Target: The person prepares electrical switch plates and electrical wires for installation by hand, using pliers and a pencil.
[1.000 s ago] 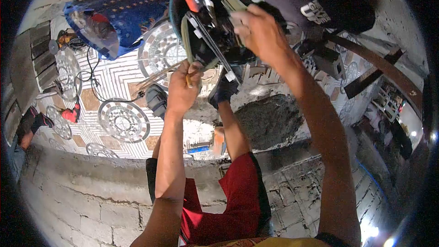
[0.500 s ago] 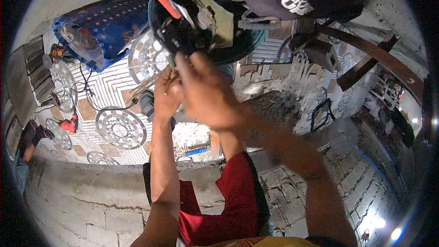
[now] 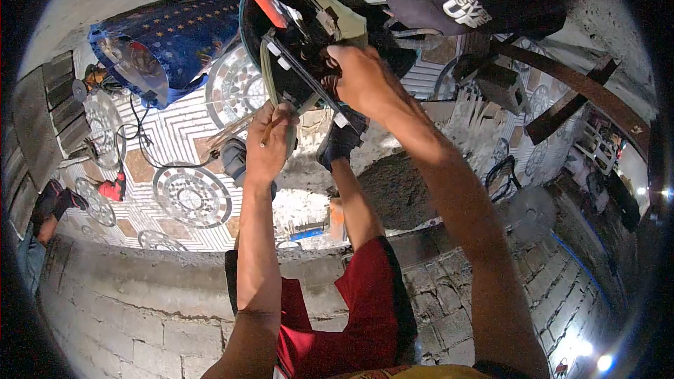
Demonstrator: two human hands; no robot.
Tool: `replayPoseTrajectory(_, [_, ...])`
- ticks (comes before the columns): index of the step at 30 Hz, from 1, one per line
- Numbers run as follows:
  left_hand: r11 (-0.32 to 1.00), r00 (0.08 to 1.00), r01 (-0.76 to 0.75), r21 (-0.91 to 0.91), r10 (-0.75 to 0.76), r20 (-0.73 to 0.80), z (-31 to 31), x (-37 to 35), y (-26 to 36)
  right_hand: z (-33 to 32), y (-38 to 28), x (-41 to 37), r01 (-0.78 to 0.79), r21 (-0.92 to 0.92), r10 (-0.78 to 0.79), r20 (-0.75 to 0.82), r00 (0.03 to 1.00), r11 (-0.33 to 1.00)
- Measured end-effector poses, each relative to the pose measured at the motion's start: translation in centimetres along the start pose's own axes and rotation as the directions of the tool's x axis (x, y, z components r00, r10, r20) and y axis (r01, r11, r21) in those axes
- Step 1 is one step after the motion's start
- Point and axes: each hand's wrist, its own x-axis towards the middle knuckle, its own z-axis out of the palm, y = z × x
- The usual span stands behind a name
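Observation:
My left hand is closed, pinching a pale green edge at the near side of a dark teal tub. A thin brown stick pokes out between its fingers. My right hand is curled over the tub, its fingers at a long dark bar with white tabs that slants down toward the right. Inside the tub lie an orange-red-handled tool and a pale yellow-green piece. The fingertips of my right hand are partly hidden.
A dark cap with white lettering sits by the tub's right side. A blue starred bag lies left on patterned tiles. Dark grainy material is heaped near my gloved-looking dark shoe. A rusty metal frame stands at right.
My right hand, blurred beside the left hand before, has moved up and right over the tub. The dark bar with white tabs now shows slanting across the tub.

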Motion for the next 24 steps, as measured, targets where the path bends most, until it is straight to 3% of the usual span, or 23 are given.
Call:
replayPoseTrajectory(2, [0.998,1.0,0.007,0.066,-0.008,0.016,0.0,-0.1,0.4,-1.3,-0.8,0.9,-0.054,-0.22,0.124,0.316,0.941,0.974])
replayPoseTrajectory(4, [0.994,0.999,0.047,0.094,-0.048,0.011,0.1,0.0,1.0,-1.0,-0.7,0.6,0.038,-0.279,0.047,0.292,0.955,0.959])
replayPoseTrajectory(6, [0.988,0.996,0.092,0.126,-0.092,-0.008,0.0,-0.3,1.1,-0.4,-0.4,1.2,0.199,-0.381,-0.051,0.366,0.929,0.903])
replayPoseTrajectory(7, [0.992,0.994,0.108,0.072,-0.106,-0.026,0.1,-0.3,1.0,-0.2,0.1,1.6,0.206,-0.427,-0.045,0.358,0.933,0.88])
replayPoseTrajectory(10, [0.993,0.989,0.119,-0.005,-0.119,-0.084,0.6,-0.5,1.6,-1.1,1.2,2.3,0.157,-0.369,-0.074,0.23,0.97,0.916])
replayPoseTrajectory(12, [0.996,0.992,0.08,0.029,-0.077,-0.097,0.6,-0.5,1.0,-1.8,0.9,2.8,0.147,-0.369,-0.06,0.238,0.969,0.917])
replayPoseTrajectory(16, [0.995,0.995,0.089,-0.049,-0.091,-0.028,0.3,-0.7,1.0,-2.5,0.7,2.6,0.152,-0.28,-0.104,0.18,0.978,0.948])
replayPoseTrajectory(18, [0.997,0.995,0.075,-0.004,-0.075,-0.06,0.6,-0.5,1.6,-1.9,0.3,2.9,0.154,-0.058,-0.155,-0.004,0.988,0.986])
replayPoseTrajectory(19, [0.998,0.998,0.059,-0.016,-0.06,-0.036,0.4,-0.5,1.5,-2.1,0.1,2.1,-0.059,0.165,0.055,0.028,0.998,0.985])
replayPoseTrajectory(20, [0.998,0.998,0.055,-0.018,-0.056,-0.039,0.5,-0.4,1.7,-2.6,-0.8,0.7,-0.054,0.163,0.05,0.028,0.998,0.985])
replayPoseTrajectory(22, [0.999,0.999,0.017,0.049,-0.015,-0.039,0.5,-0.3,2.0,-3.3,-2.3,-1.7,-0.212,0.312,0.194,0.087,0.977,0.926])
replayPoseTrajectory(24, [1.0,1.0,0.024,0.016,-0.023,-0.021,0.2,-0.3,1.3,-2.0,-1.8,-3.3,0.017,0.126,-0.024,0.055,0.998,0.992])
